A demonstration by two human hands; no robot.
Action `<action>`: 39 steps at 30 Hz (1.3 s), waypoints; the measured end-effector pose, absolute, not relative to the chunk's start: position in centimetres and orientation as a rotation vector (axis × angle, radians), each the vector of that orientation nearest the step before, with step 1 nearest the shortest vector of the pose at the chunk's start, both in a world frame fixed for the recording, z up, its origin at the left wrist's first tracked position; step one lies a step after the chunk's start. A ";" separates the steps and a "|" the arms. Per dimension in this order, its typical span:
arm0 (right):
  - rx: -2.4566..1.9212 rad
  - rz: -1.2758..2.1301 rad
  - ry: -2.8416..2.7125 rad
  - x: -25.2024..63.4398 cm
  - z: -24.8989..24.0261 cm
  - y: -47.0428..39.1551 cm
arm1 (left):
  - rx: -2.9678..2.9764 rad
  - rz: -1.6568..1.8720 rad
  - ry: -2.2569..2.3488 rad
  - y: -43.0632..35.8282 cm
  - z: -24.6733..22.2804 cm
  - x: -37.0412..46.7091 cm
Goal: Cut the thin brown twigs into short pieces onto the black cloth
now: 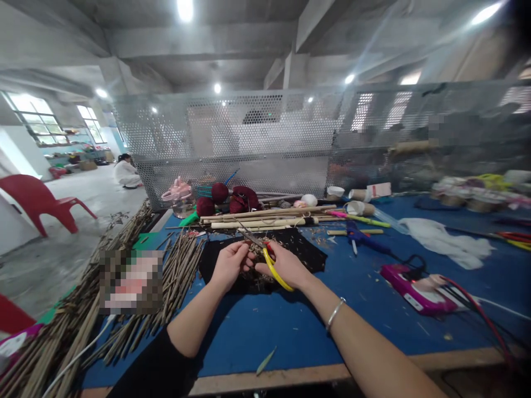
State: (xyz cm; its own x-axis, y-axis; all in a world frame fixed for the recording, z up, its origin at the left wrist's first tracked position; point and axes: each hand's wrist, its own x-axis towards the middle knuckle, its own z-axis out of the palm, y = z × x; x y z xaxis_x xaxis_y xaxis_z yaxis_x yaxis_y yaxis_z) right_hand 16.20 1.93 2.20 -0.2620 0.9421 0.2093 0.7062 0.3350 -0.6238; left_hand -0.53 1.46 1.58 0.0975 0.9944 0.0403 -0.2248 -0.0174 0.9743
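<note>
My right hand [288,266] is wrapped round the yellow handles of a pair of scissors [271,267]. The blades point up and to the left, past the fingertips of my left hand [229,266]. Thumb and fingers of that left hand are pinched together close to the blades; whatever lies between them is too small to make out. Under both hands is a black cloth [311,251] strewn with short brown clippings [265,282]. A bundle of thin cut twigs [180,271] lies on the table just left of the cloth.
Longer sticks [62,331] are heaped at the left edge. Behind the cloth lie pale rods [265,222] and dark red yarn balls [244,199]. To the right are a blue glue gun [365,239] and a magenta power strip [418,290] with cords. A perforated metal screen [232,143] stands behind.
</note>
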 end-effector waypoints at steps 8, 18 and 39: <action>-1.432 0.533 -2.127 15.7 2.2 1.6 | 1.117 1.302 0.929 1.0 1.4 -0.8; -1.444 0.523 -2.104 15.1 1.6 1.4 | 1.018 1.275 0.798 1.0 0.7 -0.8; -1.419 0.590 -2.137 15.1 1.4 1.5 | 0.888 1.257 0.675 0.8 0.9 -0.4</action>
State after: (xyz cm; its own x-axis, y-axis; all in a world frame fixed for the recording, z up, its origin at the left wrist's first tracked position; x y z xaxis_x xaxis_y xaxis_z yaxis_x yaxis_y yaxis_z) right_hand 15.11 1.49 1.42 -0.3288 0.9291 0.1694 0.7107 0.3615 -0.6035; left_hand -0.40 0.82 0.92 0.2007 0.9789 0.0393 -0.5078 0.0696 0.8586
